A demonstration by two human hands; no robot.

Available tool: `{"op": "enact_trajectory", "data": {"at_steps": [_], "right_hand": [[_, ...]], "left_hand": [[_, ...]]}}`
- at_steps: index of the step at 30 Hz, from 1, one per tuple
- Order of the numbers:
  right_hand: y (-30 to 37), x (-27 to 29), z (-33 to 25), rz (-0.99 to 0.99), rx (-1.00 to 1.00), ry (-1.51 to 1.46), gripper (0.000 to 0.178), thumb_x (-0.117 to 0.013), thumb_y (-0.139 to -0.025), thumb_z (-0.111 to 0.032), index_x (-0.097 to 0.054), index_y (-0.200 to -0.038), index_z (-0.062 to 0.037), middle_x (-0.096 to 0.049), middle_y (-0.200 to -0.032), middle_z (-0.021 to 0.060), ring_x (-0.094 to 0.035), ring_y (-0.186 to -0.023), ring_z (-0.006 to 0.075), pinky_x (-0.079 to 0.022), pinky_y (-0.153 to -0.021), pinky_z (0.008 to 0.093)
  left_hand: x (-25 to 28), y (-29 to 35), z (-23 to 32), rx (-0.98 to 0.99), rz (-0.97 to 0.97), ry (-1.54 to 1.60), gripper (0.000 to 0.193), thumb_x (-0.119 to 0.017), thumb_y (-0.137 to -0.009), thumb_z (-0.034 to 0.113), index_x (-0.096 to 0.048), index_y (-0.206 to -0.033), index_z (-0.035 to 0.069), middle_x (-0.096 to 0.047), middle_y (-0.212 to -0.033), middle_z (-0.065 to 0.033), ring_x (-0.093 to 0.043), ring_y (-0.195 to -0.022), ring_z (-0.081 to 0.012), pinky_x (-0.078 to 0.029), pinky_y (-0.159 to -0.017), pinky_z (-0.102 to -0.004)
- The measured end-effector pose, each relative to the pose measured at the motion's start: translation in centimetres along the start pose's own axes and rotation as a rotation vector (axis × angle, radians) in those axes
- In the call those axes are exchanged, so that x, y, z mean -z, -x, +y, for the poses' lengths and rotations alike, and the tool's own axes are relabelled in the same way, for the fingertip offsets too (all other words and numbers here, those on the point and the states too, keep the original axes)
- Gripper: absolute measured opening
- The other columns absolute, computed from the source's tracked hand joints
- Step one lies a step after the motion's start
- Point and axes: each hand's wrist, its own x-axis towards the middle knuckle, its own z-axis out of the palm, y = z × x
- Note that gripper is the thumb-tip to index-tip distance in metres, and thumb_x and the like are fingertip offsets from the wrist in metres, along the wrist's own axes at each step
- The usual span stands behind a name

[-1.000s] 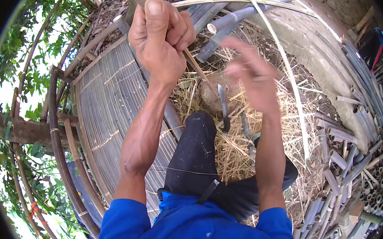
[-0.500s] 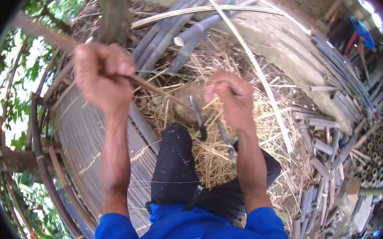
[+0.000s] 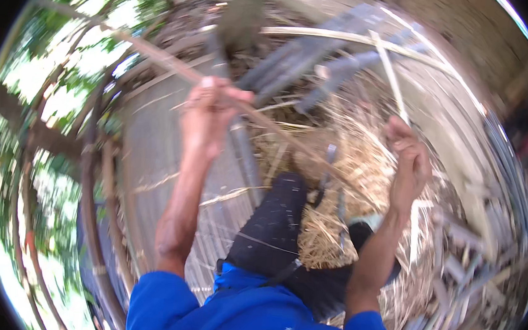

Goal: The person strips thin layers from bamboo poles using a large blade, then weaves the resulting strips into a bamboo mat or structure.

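Note:
My left hand (image 3: pixel 209 114) is closed around a long, thin wooden strip (image 3: pixel 154 57). The strip slants from the upper left down across the straw to the right. My right hand (image 3: pixel 412 161) is raised over the right side, its fingers curled; blur hides whether anything is in them. It overlaps a pale split-bamboo strip (image 3: pixel 389 72) on the ground behind it, and I cannot tell if the two touch. Between my hands, a knife-like metal blade (image 3: pixel 329 161) stands beside a brown rounded block (image 3: pixel 308 150). Straw-like shavings (image 3: pixel 327 232) lie around it.
A slatted bamboo panel (image 3: pixel 160 138) lies to my left. Dark bamboo poles (image 3: pixel 310 51) lie ahead, next to a tree trunk (image 3: pixel 242 14). Cut bamboo pieces (image 3: pixel 454 267) are piled at the right, below a low concrete ledge (image 3: pixel 447 117). Bent branches (image 3: pixel 89 182) border the left.
The view has turned, so the scene sits farther right. My hands are wider apart, the right one away from the block. The wooden strip stays in my left hand and now shows farther right.

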Motion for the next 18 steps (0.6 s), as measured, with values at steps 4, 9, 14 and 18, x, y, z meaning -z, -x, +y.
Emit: {"op": "enact_trajectory", "data": {"at_steps": [4,9,14,18], "right_hand": [[5.1,-3.8,2.7,-0.36,-0.114,0.656,0.03,-0.065,-0.097,-0.026,-0.069,-0.111,-0.0004,-0.071,-0.103,0.0184,-0.067,-0.095,0.0229,-0.05,-0.085,0.0343],[9.8,-5.9,4.2,-0.525,-0.267,0.626,0.036,-0.07,-0.093,-0.029,-0.066,-0.073,0.0004,-0.053,-0.055,0.0093,-0.049,-0.05,0.0167,-0.04,-0.051,0.032],[9.8,-7.1,5.6,-0.672,-0.013,0.533,0.037,-0.083,-0.08,-0.024,-0.059,-0.062,-0.0033,-0.049,-0.05,0.0071,-0.049,-0.044,0.0186,-0.037,-0.045,0.0332],[9.2,-9.7,6.4,-0.758,0.072,0.423,0.041,-0.086,-0.077,-0.027,-0.056,-0.06,-0.0051,-0.048,-0.05,0.0054,-0.048,-0.044,0.0186,-0.036,-0.045,0.033]], "left_hand": [[1.6,3.0,0.8,0.088,0.127,0.225,0.025,-0.05,-0.106,0.028,-0.058,-0.105,0.004,-0.071,-0.094,-0.0168,-0.07,-0.097,-0.0343,-0.053,-0.095,-0.0482],[6.8,8.1,3.1,0.088,0.253,-0.119,0.021,-0.061,-0.101,0.023,-0.066,-0.108,0.003,-0.071,-0.098,-0.0178,-0.071,-0.092,-0.0273,-0.058,-0.084,-0.0405],[6.6,14.1,6.2,-0.239,-0.151,-1.67,0.028,-0.066,-0.096,0.029,-0.069,-0.111,0.006,-0.067,-0.103,-0.0173,-0.067,-0.094,-0.0218,-0.055,-0.088,-0.0411],[7.3,16.2,5.2,-0.497,-0.501,-1.839,0.032,-0.063,-0.093,0.03,-0.066,-0.116,0.008,-0.06,-0.1,-0.0136,-0.064,-0.097,-0.0235,-0.053,-0.084,-0.0433]]}}
